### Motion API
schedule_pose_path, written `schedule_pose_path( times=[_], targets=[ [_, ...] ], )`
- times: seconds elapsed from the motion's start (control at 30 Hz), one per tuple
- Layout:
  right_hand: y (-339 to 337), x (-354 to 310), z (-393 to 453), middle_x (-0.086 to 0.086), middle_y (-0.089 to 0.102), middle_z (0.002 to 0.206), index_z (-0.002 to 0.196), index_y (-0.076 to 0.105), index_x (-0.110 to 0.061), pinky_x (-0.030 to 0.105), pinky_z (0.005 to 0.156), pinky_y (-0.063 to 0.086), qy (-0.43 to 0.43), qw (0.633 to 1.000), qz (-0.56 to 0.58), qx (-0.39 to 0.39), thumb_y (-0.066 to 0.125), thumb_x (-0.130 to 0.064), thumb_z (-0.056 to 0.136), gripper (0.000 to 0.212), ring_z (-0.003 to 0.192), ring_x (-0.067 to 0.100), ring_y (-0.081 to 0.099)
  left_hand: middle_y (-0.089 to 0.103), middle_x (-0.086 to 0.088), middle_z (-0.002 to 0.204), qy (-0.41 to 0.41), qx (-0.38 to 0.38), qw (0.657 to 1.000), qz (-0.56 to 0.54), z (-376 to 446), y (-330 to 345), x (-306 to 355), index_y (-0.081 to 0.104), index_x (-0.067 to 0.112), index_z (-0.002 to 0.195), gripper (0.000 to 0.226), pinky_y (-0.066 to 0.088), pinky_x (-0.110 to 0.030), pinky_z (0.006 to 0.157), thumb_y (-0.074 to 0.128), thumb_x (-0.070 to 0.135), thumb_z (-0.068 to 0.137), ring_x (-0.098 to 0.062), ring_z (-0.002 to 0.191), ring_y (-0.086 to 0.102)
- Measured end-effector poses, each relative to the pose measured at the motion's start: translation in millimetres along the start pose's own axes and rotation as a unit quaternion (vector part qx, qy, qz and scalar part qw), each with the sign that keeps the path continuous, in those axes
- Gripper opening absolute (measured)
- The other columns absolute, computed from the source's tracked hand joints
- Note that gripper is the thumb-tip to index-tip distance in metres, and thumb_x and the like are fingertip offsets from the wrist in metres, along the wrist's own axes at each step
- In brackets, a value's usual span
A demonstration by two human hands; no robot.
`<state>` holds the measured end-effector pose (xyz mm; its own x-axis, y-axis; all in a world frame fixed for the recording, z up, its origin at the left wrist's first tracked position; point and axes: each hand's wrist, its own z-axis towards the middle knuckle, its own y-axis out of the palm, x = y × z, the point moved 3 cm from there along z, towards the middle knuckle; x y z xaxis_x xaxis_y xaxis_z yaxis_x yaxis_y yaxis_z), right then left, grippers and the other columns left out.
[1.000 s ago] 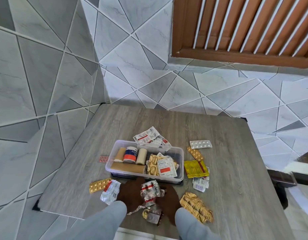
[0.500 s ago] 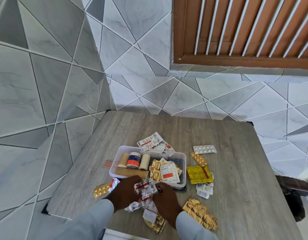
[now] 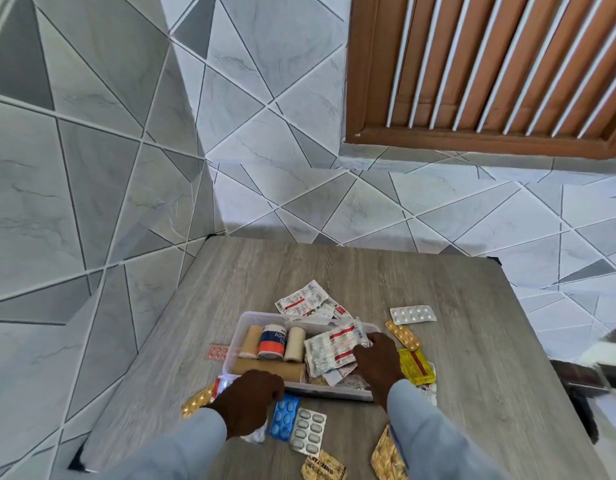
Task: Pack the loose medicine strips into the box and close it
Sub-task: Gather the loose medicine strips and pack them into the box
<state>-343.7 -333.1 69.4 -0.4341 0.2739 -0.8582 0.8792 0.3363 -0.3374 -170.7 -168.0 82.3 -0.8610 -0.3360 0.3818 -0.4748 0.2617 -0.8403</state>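
A clear plastic box point(image 3: 238, 332) sits open on the wooden table point(image 3: 473, 358), holding bandage rolls, a tape roll point(image 3: 272, 342) and medicine strips. My right hand point(image 3: 377, 362) is over the box's right half, gripping a bundle of silver strips with red print point(image 3: 329, 348) inside it. My left hand point(image 3: 246, 398) rests at the box's near left corner, fingers curled over strips lying there; whether it grips them is hidden. A blue strip point(image 3: 282, 415) and a silver strip point(image 3: 308, 427) lie just in front of the box.
More loose strips surround the box: white ones point(image 3: 301, 301) behind it, a white blister point(image 3: 412, 314), an orange strip point(image 3: 402, 335) and a yellow sachet point(image 3: 415, 367) to the right, gold packs point(image 3: 386, 457) near me, a pink strip point(image 3: 217, 351) left. Tiled walls stand close behind and left.
My right hand has lifted the silver strip bundle from the table's near edge into the box. My left hand has let go of it and moved to the box's near left corner.
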Motion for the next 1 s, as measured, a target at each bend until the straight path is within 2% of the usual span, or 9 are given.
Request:
schedule_pose_path(
  times=[0.13, 0.37, 0.43, 0.5, 0.6, 0.77, 0.83, 0.9, 1.0],
  targets=[
    [6.3, -4.1, -0.4, 0.016, 0.066, 0.119, 0.115, 0.062, -0.008, 0.033, 0.088, 0.049, -0.004, 0.976, -0.217, 0.031, 0.062, -0.017, 0.081, 0.035, 0.112, 0.035, 0.060, 0.057, 0.005, 0.104, 0.071, -0.008, 0.997, 0.027, 6.7, -23.7, -2.5, 0.061, 0.019, 0.103, 0.030, 0.033, -0.019, 0.082, 0.051, 0.003, 0.079, -0.018, 0.108, 0.053],
    [20.8, -24.9, -24.4, 0.010, 0.057, 0.124, 0.123, 0.049, -0.015, 0.037, 0.094, 0.048, -0.078, 0.905, -0.406, 0.099, 0.052, -0.023, 0.090, 0.034, 0.114, 0.028, 0.056, 0.054, 0.014, 0.081, 0.146, -0.025, 0.986, -0.083, 26.4, -94.3, -7.3, 0.066, 0.018, 0.093, 0.020, 0.036, -0.013, 0.064, 0.054, 0.011, 0.079, -0.002, 0.075, 0.050],
    [21.7, -34.5, -33.5, 0.008, 0.062, 0.119, 0.122, 0.055, -0.013, 0.017, 0.087, 0.048, -0.126, 0.938, -0.314, 0.079, 0.059, -0.028, 0.089, 0.037, 0.104, 0.019, 0.058, 0.058, 0.009, 0.076, 0.118, -0.041, 0.965, -0.232, 29.2, -109.1, -0.5, 0.067, 0.019, 0.086, 0.026, 0.044, -0.017, 0.060, 0.052, -0.001, 0.080, -0.008, 0.072, 0.056],
    [29.5, -42.4, -45.8, 0.014, 0.067, 0.104, 0.116, 0.062, -0.006, 0.009, 0.076, 0.048, -0.048, 0.997, -0.057, -0.026, 0.065, -0.035, 0.084, 0.044, 0.091, 0.015, 0.060, 0.058, -0.002, 0.076, 0.058, -0.078, 0.908, -0.407, 34.2, -117.4, 5.9, 0.065, 0.017, 0.088, 0.034, 0.047, -0.024, 0.050, 0.048, -0.011, 0.079, -0.017, 0.066, 0.056],
    [32.5, -37.2, -57.8, 0.017, 0.071, 0.106, 0.111, 0.062, -0.015, 0.049, 0.088, 0.055, 0.075, 0.961, 0.228, -0.138, 0.054, -0.051, 0.090, 0.042, 0.102, 0.029, 0.067, 0.052, -0.005, 0.070, -0.011, -0.088, 0.816, -0.571, 49.4, -115.0, 10.4, 0.060, 0.012, 0.092, 0.030, 0.047, -0.027, 0.049, 0.046, -0.013, 0.083, -0.016, 0.057, 0.047],
    [6.0, -16.9, -52.7, 0.016, 0.072, 0.079, 0.101, 0.064, -0.008, 0.031, 0.057, 0.053, 0.090, 0.974, 0.210, 0.001, 0.067, -0.005, 0.083, 0.018, 0.062, 0.023, 0.065, 0.054, -0.013, 0.063, -0.155, -0.097, 0.739, -0.649, 64.0, -57.7, 5.4, 0.055, 0.007, 0.082, 0.025, 0.052, -0.032, 0.052, 0.038, -0.012, 0.085, -0.020, 0.051, 0.049],
    [-7.1, -9.0, -40.8, 0.015, 0.070, 0.072, 0.104, 0.061, -0.011, 0.037, 0.059, 0.053, 0.085, 0.986, 0.120, 0.079, 0.074, -0.005, 0.067, 0.040, 0.058, 0.023, 0.060, 0.056, -0.015, 0.064, -0.172, -0.076, 0.780, -0.597, 65.1, -34.9, 2.7, 0.056, 0.002, 0.086, 0.016, 0.055, -0.037, 0.057, 0.043, -0.008, 0.084, -0.023, 0.053, 0.054],
    [-14.7, -5.9, -25.5, 0.013, 0.073, 0.083, 0.105, 0.063, -0.011, 0.045, 0.079, 0.057, 0.038, 0.995, -0.008, 0.096, 0.077, -0.015, 0.060, 0.048, 0.071, 0.022, 0.063, 0.062, -0.014, 0.080, -0.146, -0.014, 0.893, -0.426, 69.4, -24.8, -2.6, 0.058, 0.004, 0.095, 0.012, 0.056, -0.039, 0.069, 0.053, 0.003, 0.084, -0.026, 0.069, 0.062],
    [-27.7, -13.4, -15.1, -0.002, 0.067, 0.095, 0.105, 0.069, -0.016, 0.025, 0.083, 0.047, -0.009, 0.986, -0.139, 0.089, 0.076, -0.015, 0.072, 0.034, 0.088, 0.015, 0.061, 0.064, -0.009, 0.109, -0.110, 0.080, 0.958, -0.252, 70.9, -31.5, 1.6, 0.056, 0.016, 0.108, 0.024, 0.051, -0.034, 0.084, 0.059, 0.018, 0.085, -0.024, 0.097, 0.061]
  ],
)
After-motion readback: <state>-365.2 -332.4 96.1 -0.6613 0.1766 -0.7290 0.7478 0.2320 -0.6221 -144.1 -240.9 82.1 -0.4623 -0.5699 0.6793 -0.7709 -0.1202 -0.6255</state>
